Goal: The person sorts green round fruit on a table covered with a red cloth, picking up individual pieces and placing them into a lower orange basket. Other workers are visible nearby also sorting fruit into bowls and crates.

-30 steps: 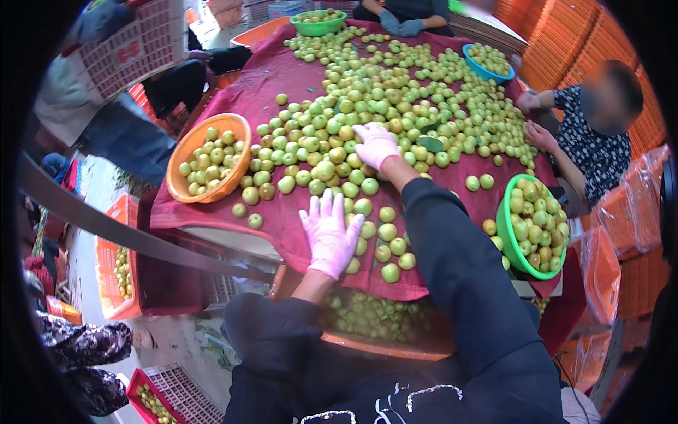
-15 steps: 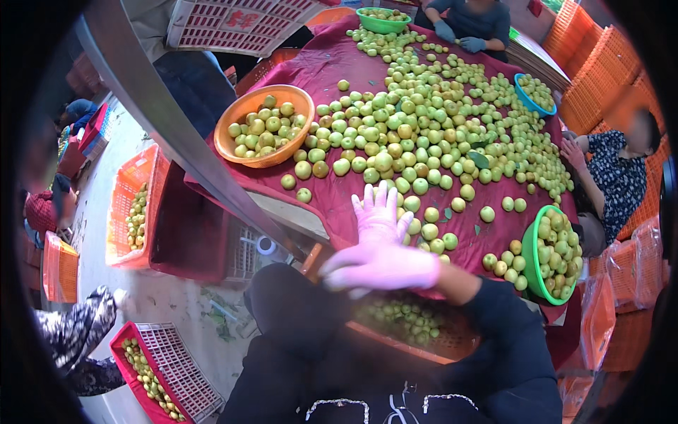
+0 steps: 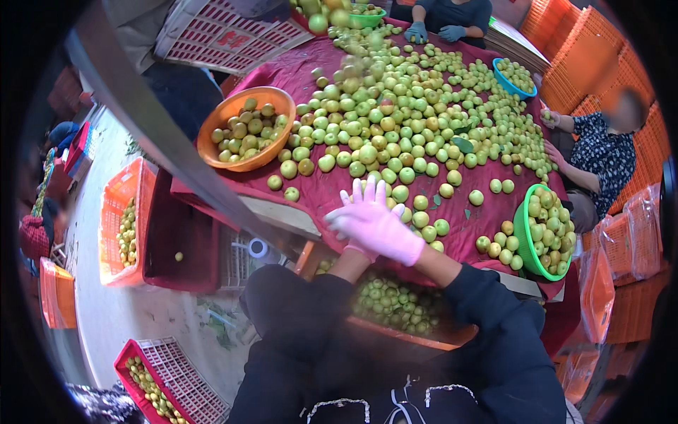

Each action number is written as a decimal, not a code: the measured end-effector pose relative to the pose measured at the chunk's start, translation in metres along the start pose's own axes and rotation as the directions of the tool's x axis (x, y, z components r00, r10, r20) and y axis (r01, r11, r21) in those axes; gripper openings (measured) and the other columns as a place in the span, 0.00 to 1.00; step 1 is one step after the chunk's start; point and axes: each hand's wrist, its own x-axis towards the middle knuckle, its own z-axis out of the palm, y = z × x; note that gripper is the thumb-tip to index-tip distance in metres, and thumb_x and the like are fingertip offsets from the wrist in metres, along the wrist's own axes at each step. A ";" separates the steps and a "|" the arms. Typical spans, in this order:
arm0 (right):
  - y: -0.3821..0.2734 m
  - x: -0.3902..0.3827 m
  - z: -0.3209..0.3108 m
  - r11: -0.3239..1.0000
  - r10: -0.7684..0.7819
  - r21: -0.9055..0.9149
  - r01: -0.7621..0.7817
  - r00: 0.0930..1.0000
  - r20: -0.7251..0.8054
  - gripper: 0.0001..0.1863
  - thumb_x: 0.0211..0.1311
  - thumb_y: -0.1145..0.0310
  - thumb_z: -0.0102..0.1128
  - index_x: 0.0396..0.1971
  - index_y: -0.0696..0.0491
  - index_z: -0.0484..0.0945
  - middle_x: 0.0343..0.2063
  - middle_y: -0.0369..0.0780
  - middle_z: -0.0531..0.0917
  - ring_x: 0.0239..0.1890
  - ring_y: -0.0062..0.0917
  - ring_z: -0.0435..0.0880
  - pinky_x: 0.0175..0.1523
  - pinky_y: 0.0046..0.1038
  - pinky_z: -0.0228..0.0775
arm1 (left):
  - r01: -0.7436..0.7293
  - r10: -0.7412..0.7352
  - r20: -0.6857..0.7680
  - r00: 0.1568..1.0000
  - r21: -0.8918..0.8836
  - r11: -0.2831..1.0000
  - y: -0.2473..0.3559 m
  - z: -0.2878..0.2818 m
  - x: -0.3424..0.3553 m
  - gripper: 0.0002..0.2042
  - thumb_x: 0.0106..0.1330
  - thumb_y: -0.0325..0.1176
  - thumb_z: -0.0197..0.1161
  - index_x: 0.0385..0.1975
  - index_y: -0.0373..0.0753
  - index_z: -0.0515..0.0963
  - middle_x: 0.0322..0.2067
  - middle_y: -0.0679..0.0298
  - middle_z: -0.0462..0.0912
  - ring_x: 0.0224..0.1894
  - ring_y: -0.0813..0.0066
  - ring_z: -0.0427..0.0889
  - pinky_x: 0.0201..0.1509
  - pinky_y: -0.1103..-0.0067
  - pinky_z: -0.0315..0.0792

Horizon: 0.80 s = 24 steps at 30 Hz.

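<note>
Both my hands wear pink gloves and meet at the near edge of a table with a dark red cloth (image 3: 318, 205). My left hand (image 3: 366, 192) has its fingers spread toward the far side, with nothing seen in them. Across its back lies my right hand (image 3: 387, 232), fingers stretched to the left, hiding part of the left palm and wrist. Just beyond the fingertips lie many small round green-yellow fruits (image 3: 400, 194). Below my wrists, an orange crate (image 3: 417, 341) of the same fruit sits at my lap.
An orange bowl (image 3: 205, 138) stands left, a green bowl (image 3: 524, 237) right, a blue bowl (image 3: 503, 83) farther back. Fruit spills from a pale crate (image 3: 226, 35) tipped at the back left. A metal bar (image 3: 166, 134) crosses the left. Two people sit around the table.
The tilted crate now pours fruit onto the table's far left. My right hand has stayed over my left, with both forearms now visible. The whole view has shifted slightly.
</note>
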 end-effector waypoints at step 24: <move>0.184 -0.124 -0.177 0.730 -0.369 -0.239 -0.640 -0.074 -0.927 0.38 0.70 0.52 0.61 0.73 0.55 0.61 0.72 0.54 0.62 0.70 0.52 0.63 0.73 0.47 0.57 | 0.080 -0.106 -0.102 0.989 -0.227 0.971 0.009 -0.019 0.010 0.46 0.63 0.53 0.68 0.74 0.32 0.57 0.75 0.47 0.55 0.76 0.41 0.54 0.78 0.45 0.46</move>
